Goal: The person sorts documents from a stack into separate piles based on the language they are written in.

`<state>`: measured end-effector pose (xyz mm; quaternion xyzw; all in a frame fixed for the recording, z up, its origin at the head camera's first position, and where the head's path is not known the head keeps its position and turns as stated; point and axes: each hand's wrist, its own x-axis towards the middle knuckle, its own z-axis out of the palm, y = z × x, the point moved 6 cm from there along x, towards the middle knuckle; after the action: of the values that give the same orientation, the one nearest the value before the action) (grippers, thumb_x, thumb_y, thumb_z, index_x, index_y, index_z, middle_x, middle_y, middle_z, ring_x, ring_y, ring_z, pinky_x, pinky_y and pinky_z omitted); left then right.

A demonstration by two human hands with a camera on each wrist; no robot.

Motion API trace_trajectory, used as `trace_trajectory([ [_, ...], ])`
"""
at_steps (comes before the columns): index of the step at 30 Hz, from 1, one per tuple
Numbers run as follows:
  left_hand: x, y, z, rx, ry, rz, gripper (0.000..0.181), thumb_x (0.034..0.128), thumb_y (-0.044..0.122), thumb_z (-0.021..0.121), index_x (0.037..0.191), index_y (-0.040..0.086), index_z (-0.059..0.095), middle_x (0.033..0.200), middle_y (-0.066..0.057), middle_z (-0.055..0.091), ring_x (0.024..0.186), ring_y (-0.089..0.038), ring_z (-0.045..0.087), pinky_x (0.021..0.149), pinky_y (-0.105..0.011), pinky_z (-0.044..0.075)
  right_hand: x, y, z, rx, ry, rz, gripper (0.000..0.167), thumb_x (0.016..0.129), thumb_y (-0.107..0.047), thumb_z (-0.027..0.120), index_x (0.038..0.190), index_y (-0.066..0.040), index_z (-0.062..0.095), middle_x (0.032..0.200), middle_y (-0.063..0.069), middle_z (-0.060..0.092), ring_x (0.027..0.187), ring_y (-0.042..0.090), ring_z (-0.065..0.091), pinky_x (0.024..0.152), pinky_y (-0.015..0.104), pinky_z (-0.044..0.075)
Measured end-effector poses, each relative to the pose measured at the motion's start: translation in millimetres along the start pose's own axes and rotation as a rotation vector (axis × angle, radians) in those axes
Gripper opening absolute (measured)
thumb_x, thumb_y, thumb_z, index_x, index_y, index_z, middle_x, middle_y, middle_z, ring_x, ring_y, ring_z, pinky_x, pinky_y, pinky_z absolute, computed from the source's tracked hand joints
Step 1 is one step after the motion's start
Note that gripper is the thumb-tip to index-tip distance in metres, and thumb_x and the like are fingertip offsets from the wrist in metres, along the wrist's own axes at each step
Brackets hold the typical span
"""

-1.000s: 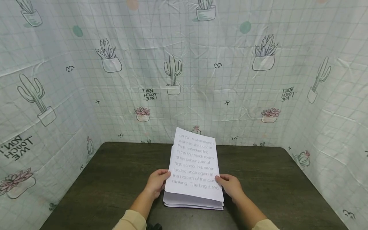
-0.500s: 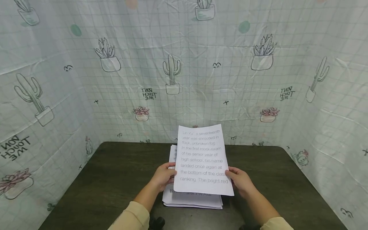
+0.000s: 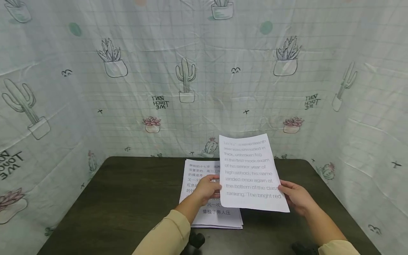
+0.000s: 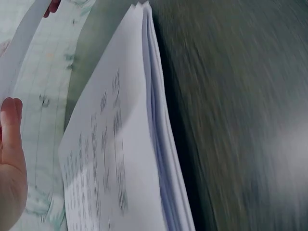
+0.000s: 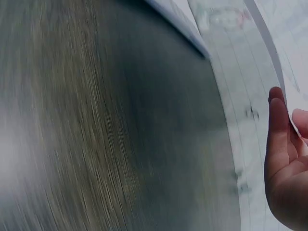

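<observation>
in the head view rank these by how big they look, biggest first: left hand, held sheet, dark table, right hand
1. Dark table, even partly covered
2. Held sheet
3. Left hand and right hand, smallest; they look too alike to rank

On the table (image 3: pixel 137 198) lies the paper stack (image 3: pixel 216 216), with the sheet (image 3: pixel 253 173) above and partly past its right edge.
</observation>
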<state>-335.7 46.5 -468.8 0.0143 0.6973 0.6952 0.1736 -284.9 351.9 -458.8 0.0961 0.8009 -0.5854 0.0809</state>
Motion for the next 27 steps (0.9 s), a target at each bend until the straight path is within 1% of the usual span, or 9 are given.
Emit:
trace_trajectory([
  [5,4.0,3.0,32.4,-0.033,-0.035,0.017,0.049,0.0825,-0.005,0.058,0.130,0.003,0.058,0.096,-0.013,0.071,0.078,-0.018,0.072,0.070,-0.033,0.062,-4.8,6.5,-31.1,-0.058,0.004,0.003,0.063,0.104,-0.025,0.046,0.150,0.011,0.023,0.106,-0.003,0.070,0.090,0.012,0.068,0.076,0.033,0.059],
  [8,4.3,5.5,48.1,-0.042,-0.041,0.019,0.049,0.0818,-0.006,0.058,0.130,0.003,0.059,0.093,-0.011,0.070,0.075,-0.016,0.071,0.069,-0.032,0.062,-7.6,9.0,-46.0,-0.068,0.007,0.010,0.063,0.104,-0.024,0.046,0.150,0.012,0.021,0.101,-0.007,0.070,0.088,0.010,0.068,0.075,0.034,0.060],
  [11,3.7,8.0,60.8,-0.044,-0.038,0.020,0.048,0.0815,-0.006,0.058,0.129,0.004,0.059,0.090,-0.011,0.070,0.072,-0.015,0.069,0.068,-0.032,0.062,-10.0,10.4,-57.7,-0.075,0.004,0.008,0.063,0.104,-0.021,0.045,0.149,0.014,0.019,0.096,-0.010,0.070,0.085,0.009,0.068,0.073,0.034,0.060],
  [15,3.9,7.8,72.4,-0.048,-0.020,0.011,0.046,0.0826,-0.006,0.059,0.128,0.004,0.060,0.089,-0.011,0.070,0.072,-0.015,0.069,0.070,-0.033,0.062,-10.4,12.8,-68.6,-0.073,0.010,0.023,0.063,0.103,-0.019,0.046,0.148,0.015,0.018,0.091,-0.013,0.069,0.081,0.008,0.069,0.070,0.034,0.059],
  [19,5.9,1.5,82.1,-0.052,-0.002,0.001,0.046,0.0825,-0.007,0.059,0.127,0.003,0.060,0.089,-0.011,0.069,0.071,-0.015,0.068,0.069,-0.033,0.062,-9.0,18.8,-75.2,-0.068,0.022,0.063,0.062,0.103,-0.019,0.047,0.148,0.014,0.020,0.089,-0.012,0.070,0.079,0.010,0.069,0.068,0.034,0.059],
  [23,4.7,-6.6,90.5,-0.052,0.014,-0.006,0.046,0.0817,-0.009,0.058,0.127,0.001,0.059,0.086,-0.011,0.069,0.069,-0.014,0.068,0.064,-0.032,0.062,-7.1,26.6,-77.5,-0.113,0.047,0.086,0.060,0.103,-0.020,0.047,0.147,0.014,0.024,0.088,-0.009,0.070,0.077,0.011,0.068,0.066,0.035,0.058],
  [27,2.0,-12.9,96.5,-0.057,0.023,-0.027,0.045,0.0831,-0.009,0.059,0.127,-0.001,0.058,0.085,-0.012,0.069,0.068,-0.015,0.068,0.064,-0.032,0.062,-4.4,36.3,-77.9,-0.150,0.086,0.095,0.059,0.102,-0.020,0.048,0.146,0.014,0.027,0.087,-0.006,0.070,0.075,0.012,0.068,0.065,0.035,0.058],
])
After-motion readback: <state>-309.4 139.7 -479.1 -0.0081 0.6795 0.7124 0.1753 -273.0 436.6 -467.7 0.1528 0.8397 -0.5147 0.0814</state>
